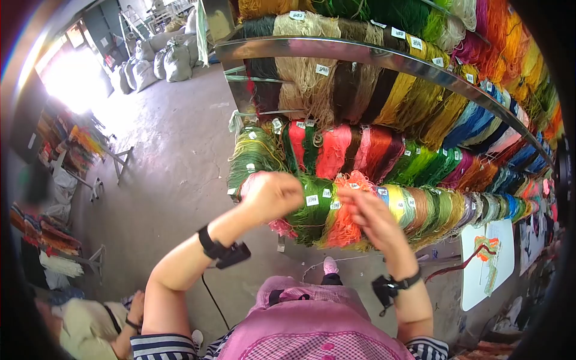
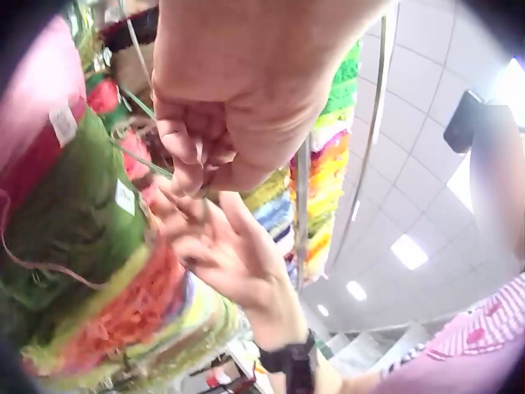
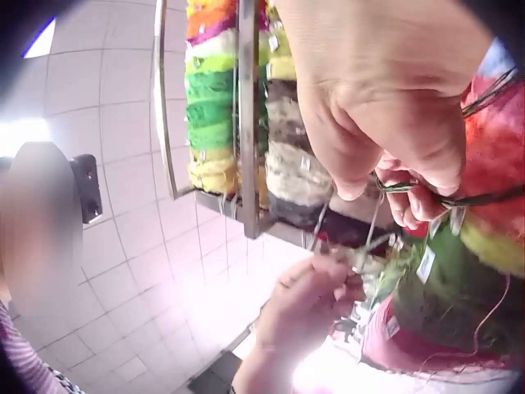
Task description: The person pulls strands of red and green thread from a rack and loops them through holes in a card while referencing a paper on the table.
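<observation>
In the head view the left hand (image 1: 273, 195) and right hand (image 1: 375, 219) are raised, apart, over a row of thread hanks with green (image 1: 309, 213) and coral (image 1: 345, 225) ones. Curled fingers of the right hand (image 3: 394, 98) grip a dark green strand (image 3: 484, 198) in the right wrist view. Thin green strands (image 2: 141, 160) run to the pinched fingers of the left hand (image 2: 238, 98) in the left wrist view. White numbered tags (image 1: 312, 200) sit on the hanks. Whether both hands hold one same strand cannot be told.
A curved metal rail (image 1: 360, 51) crosses above the row, with more hanks behind. A white board (image 1: 489, 264) with a coloured thread pattern is at the right. Filled sacks (image 1: 177, 63) stand on the floor at the back left. Another person (image 1: 90, 327) is at the lower left.
</observation>
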`<action>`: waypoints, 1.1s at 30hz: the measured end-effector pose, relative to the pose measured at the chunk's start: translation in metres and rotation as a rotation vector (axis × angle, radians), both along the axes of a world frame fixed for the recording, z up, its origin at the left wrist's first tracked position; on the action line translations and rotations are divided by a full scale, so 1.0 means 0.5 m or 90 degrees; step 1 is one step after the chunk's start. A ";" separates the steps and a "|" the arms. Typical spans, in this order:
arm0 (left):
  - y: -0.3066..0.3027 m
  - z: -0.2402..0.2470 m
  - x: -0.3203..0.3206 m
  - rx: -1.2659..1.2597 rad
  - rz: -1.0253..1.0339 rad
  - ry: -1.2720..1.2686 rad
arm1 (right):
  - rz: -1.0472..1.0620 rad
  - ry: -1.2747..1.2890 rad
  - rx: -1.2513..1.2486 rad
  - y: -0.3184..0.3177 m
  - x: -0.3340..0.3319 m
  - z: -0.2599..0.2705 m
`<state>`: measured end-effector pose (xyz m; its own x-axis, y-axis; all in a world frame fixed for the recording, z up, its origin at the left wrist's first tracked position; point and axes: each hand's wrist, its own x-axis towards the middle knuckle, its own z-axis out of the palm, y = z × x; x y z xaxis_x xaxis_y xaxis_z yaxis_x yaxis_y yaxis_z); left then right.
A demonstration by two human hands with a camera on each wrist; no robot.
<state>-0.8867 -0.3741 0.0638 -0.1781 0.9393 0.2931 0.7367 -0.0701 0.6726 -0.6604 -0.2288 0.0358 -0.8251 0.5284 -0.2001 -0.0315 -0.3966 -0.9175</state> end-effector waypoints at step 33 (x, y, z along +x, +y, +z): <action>0.119 -0.053 -0.164 -0.192 0.195 -0.355 | -0.363 0.092 -0.046 0.107 0.245 -0.021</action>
<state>-0.9687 -0.3149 0.0374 -0.4959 0.8486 -0.1844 0.2327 0.3344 0.9132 -0.5376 -0.1751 0.0255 -0.4360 0.8858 -0.1588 -0.3815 -0.3417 -0.8589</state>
